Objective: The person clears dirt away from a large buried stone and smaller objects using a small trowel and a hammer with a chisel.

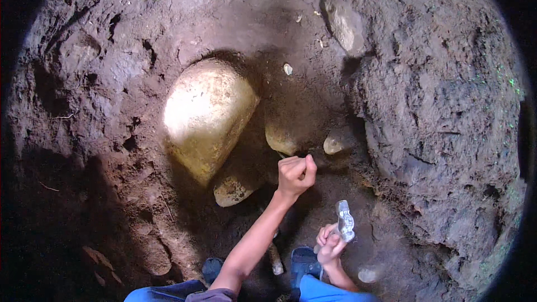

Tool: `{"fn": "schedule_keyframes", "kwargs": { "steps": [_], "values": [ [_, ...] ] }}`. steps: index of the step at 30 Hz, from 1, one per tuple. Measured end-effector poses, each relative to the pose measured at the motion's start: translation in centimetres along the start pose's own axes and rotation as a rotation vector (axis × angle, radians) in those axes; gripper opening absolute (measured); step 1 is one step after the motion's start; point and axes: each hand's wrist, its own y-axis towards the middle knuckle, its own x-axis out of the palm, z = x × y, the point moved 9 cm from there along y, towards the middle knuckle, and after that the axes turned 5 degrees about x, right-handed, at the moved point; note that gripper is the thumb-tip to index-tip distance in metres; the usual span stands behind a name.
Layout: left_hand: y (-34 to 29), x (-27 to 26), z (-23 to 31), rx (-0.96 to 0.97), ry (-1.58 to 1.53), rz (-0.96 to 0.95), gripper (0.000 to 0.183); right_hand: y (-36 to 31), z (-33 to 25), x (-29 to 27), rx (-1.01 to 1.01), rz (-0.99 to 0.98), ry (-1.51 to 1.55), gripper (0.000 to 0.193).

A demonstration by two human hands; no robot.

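My left hand is closed in a fist over the soil, just below a half-buried tan stone. A thin dark tip shows beside its knuckles; what the fingers hold is mostly hidden. Lower and to the right, my right hand is wrapped round a hammer, whose grey metal head sticks up above the fingers. The handle is mostly covered by the hand. Left of my left hand, a mottled stone lies against a big, smooth, brightly lit boulder. A small pale stone sits to the right.
A rough earth wall rises on the right, with another stone set near it. A pale stick-like piece lies between my shoes. A flat light stone is at lower right. Deep shadow covers the lower left.
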Motion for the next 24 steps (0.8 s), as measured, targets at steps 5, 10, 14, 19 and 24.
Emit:
{"fn": "schedule_keyframes", "kwargs": {
  "steps": [5,10,14,19,24],
  "values": [
    [0.4,-1.3,-1.7,-0.125,0.019,0.076,0.04,0.6,0.2,0.9,0.035,-0.037,-0.083,0.053],
    [0.9,-4.7,-3.6,-0.284,0.081,0.204,0.044,-0.2,2.3,-0.6,-0.014,-0.054,-0.254,0.057],
    [-1.5,-12.7,-10.2,-0.687,-0.302,0.902,0.055,-1.4,2.6,-3.3,-0.086,0.01,-0.473,0.031],
    [-1.2,-13.8,-6.3,-0.372,-0.475,0.644,0.052,-0.4,3.5,-1.8,0.036,-0.017,-0.223,0.056],
    [0.4,-10.8,-3.7,-0.177,-0.479,0.504,0.05,0.2,2.0,-1.2,-0.037,0.005,-0.099,0.035]
  ]
}}
